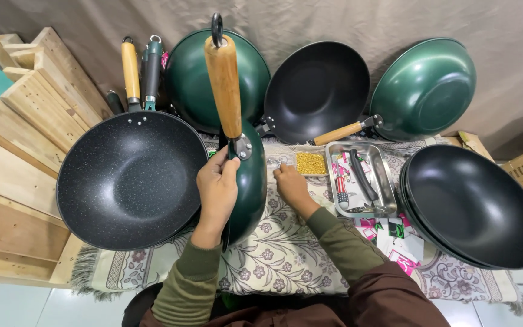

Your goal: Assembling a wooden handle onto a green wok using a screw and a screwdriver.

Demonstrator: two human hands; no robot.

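- Left hand (pixel 216 184) is gripping the green wok (pixel 248 181) at its handle bracket, holding it on edge over the floral mat (pixel 273 266), wooden handle (pixel 224 85) pointing to the far edge.
- Right hand (pixel 290 184) is resting on the mat, fingers curled, holding nothing visible, just beside the small tray of yellow screws (pixel 311 163).
- Speckled black wok (pixel 129 178) is lying at the mat's left edge, touching the green wok.

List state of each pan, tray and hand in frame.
Left hand: grips the green wok, held on edge, wooden handle up.
Right hand: on the mat, fingers by the small box of brass screws.
Speckled black wok: lying open side up.
Steel tray: holds tools.
Black pan stack: nested, open side up.
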